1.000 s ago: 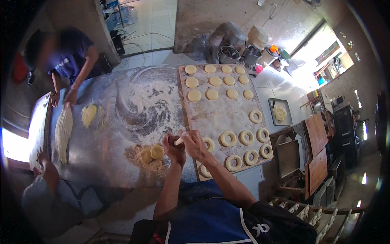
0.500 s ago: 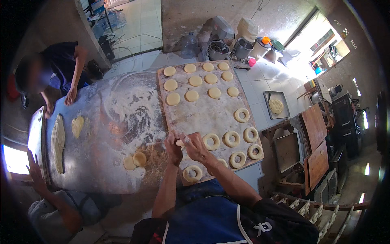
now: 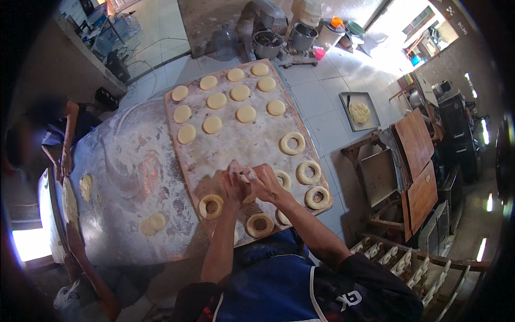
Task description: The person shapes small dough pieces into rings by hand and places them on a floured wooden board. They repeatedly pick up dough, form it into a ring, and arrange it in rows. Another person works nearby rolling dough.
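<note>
My left hand (image 3: 234, 181) and right hand (image 3: 263, 183) meet over the front middle of a floured wooden board (image 3: 214, 161). Both have their fingers closed on a small pale piece of dough, mostly hidden between them. Around them lie several dough rings, among them one ring (image 3: 211, 206) by my left forearm, one ring (image 3: 260, 225) between my forearms and one ring (image 3: 308, 173) to the right. My arms partly cover other rings. Flat dough rounds (image 3: 216, 100) stand in rows on the far half of the board.
Left of the board, a floured metal table (image 3: 115, 214) carries two overlapping dough discs (image 3: 154, 223), a small dough lump (image 3: 86, 188) and a long dough strip (image 3: 70, 201). Two co-workers reach in there. To the right are a tray of dough (image 3: 359, 114) and a wooden rack (image 3: 370, 177). Mixers (image 3: 268, 43) stand behind.
My view has shifted, so the board appears farther left. My joined hands have moved right over the board; the dough between them shows less. The co-workers' hands now reach the long dough strip.
</note>
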{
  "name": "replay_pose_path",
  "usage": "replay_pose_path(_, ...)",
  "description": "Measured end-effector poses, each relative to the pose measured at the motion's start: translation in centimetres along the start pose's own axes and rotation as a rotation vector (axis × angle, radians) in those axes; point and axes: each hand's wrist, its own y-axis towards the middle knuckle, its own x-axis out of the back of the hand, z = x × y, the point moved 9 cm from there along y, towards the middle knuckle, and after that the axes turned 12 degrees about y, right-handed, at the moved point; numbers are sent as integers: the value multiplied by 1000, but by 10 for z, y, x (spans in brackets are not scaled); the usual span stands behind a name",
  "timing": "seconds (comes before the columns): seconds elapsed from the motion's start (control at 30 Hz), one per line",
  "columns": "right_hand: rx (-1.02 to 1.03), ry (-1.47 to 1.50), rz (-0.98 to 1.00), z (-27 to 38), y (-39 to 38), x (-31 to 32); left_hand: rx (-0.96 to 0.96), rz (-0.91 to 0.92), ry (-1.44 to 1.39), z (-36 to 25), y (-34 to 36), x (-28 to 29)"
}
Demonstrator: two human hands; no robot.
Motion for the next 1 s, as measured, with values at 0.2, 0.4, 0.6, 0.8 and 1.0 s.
replay_pose_path(0.2, 99, 213, -158, 0, -4, 54, 77, 37, 267, 19, 7, -30)
replay_pose_path(0.4, 159, 102, -307, 9, -2, 106, -183, -224, 883, -58, 34, -51)
replay_pose_path(0.6, -59, -379, -303, -9, -14, 119, -131, 2, 1303, -60, 66, -69)
replay_pose_path(0.8, -155, -248, -168, -18, -51, 88, -169, 131, 1239, -40, 64, -73)
replay_pose_path(1.0, -43, -90, -197, -1, -68, 73, -312, -75, 1109, -79, 23, -6)
